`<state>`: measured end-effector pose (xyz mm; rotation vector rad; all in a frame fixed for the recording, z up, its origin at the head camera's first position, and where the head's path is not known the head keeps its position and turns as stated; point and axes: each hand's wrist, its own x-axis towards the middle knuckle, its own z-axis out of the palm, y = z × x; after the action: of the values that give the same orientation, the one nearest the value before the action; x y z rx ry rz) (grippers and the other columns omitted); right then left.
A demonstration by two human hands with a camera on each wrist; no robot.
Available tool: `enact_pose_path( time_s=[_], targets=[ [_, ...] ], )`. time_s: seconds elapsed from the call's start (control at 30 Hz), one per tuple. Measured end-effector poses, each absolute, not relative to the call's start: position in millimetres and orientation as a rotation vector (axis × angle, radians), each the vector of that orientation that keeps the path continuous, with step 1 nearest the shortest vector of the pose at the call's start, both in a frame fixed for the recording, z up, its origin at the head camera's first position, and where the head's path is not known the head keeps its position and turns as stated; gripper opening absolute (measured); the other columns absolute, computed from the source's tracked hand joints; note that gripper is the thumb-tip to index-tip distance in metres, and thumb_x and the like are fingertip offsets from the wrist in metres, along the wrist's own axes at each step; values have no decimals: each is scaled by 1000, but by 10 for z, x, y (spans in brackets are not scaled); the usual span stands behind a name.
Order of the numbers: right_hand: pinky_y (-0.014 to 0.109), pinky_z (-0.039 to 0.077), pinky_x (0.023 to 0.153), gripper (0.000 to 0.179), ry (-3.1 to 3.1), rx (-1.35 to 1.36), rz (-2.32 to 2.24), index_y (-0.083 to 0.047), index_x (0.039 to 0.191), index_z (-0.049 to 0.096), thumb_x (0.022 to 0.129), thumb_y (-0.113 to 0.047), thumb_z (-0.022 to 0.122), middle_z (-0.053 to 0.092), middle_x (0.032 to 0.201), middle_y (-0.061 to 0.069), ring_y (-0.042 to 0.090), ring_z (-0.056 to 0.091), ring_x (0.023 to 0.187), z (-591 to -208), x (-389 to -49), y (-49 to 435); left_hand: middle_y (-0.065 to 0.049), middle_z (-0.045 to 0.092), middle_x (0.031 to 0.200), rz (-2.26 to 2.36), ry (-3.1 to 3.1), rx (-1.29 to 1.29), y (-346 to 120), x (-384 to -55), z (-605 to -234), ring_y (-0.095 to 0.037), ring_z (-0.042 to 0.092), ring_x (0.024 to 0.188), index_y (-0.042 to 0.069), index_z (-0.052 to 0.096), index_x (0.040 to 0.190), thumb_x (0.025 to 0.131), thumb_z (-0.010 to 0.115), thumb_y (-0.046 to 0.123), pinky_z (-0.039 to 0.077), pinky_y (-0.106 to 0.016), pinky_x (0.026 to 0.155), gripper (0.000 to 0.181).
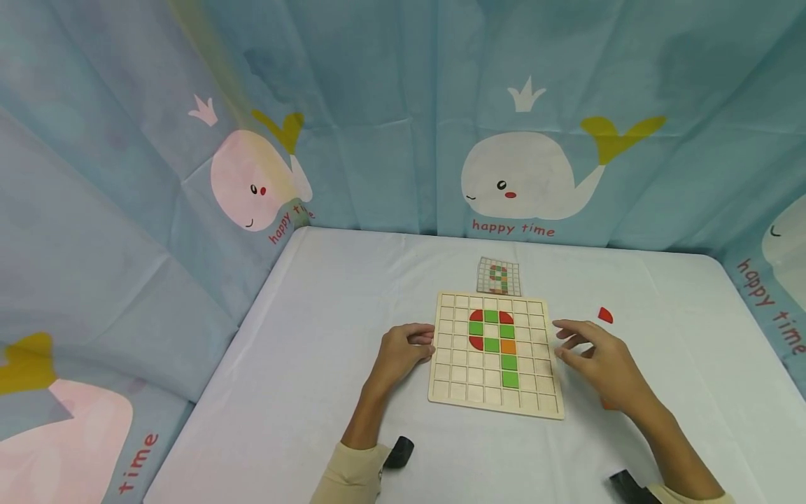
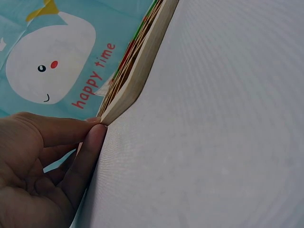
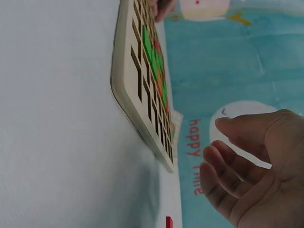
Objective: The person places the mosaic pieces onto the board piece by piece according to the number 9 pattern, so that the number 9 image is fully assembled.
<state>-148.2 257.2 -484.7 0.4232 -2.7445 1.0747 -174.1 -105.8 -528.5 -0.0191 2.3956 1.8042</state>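
A square wooden grid board [image 1: 466,378] lies on the white table. Red rounded, green and orange tiles [image 1: 492,344] sit in its cells, forming a shape like a 9. My left hand [image 1: 403,350] is at the board's left edge; in the left wrist view, its thumb and a finger [image 2: 95,137] pinch the board's edge. Just off the right edge, my right hand [image 1: 598,360] is held with loosely bent fingers and nothing in them. A red quarter-round tile [image 1: 605,315] lies beyond that hand. Partly hidden under the right wrist is an orange-red piece [image 1: 608,404].
Behind the board lies a small card [image 1: 481,276] printed with a grid and a similar coloured pattern. Blue curtains [image 1: 384,175] with whale prints rise along the table's back and sides. Black wrist devices [image 1: 399,453] show near both sleeves.
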Motion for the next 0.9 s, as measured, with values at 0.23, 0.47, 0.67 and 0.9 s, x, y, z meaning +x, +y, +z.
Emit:
enact_pose_path(
  time_s=[0.23,0.47,0.67,0.9],
  targets=[
    [5,48,74,46,-2690,336,1071,-5,137,68,93,-9,81,75,112,13,-5,59,95,-4807,-1554,2751,-10,78,111,1801,2406,-18,-1056,-1737,-5283,-16,75,97,0,74,127,89,75,-4,64,-24,74,38],
    [3,43,74,47,-2690,235,1002,-3,139,66,95,-10,79,71,116,16,14,64,101,-4851,-1617,2893,-9,78,111,1799,2411,-18,-1053,-1741,-5280,-17,75,98,0,74,127,89,75,-3,65,-24,75,38],
    [9,42,74,46,-2760,116,971,-2,142,63,99,-14,73,68,124,21,35,62,109,-4873,-1689,2977,-10,78,111,1803,2403,-22,-1058,-1741,-5282,-17,75,99,0,74,127,89,75,-4,65,-24,75,38],
    [55,57,85,51,-2866,16,967,2,148,55,102,-16,69,60,132,30,48,56,118,-4887,-1821,3096,-10,77,111,1811,2400,-15,-1062,-1749,-5301,-16,75,98,0,74,127,89,75,-3,64,-24,75,38]
  ],
)
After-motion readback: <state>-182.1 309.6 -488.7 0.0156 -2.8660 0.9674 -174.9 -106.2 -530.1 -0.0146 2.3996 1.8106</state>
